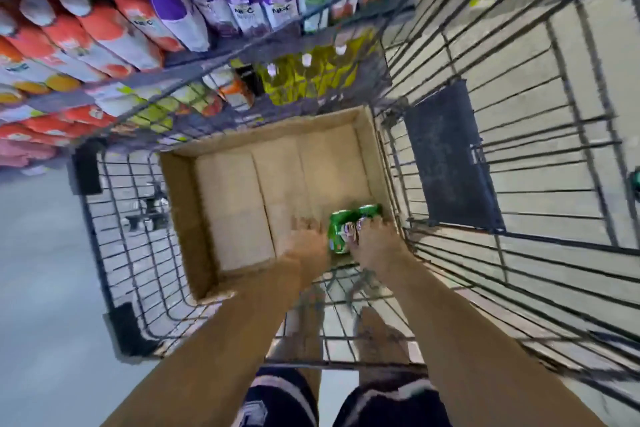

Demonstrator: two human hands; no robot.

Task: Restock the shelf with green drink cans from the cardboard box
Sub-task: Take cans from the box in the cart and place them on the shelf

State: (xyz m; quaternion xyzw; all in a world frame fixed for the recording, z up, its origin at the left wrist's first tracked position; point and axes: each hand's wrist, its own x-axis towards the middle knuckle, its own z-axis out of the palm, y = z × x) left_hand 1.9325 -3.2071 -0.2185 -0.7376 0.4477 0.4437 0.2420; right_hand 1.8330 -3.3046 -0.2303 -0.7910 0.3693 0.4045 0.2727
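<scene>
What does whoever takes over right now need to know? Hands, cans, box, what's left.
Left hand: down in the cardboard box, against the green cans; motion blur hides whether its fingers grip them.
Right hand: on the other side of the same cans; grip also unclear.
Cans: a small cluster in the box's near right corner, apparently the last ones; the rest of the box floor is bare.
Box sits in a wire cart beside the shelf of bottles.
Left: lift these cans out and place them on the shelf. Their shelf slot is not visible here.
</scene>
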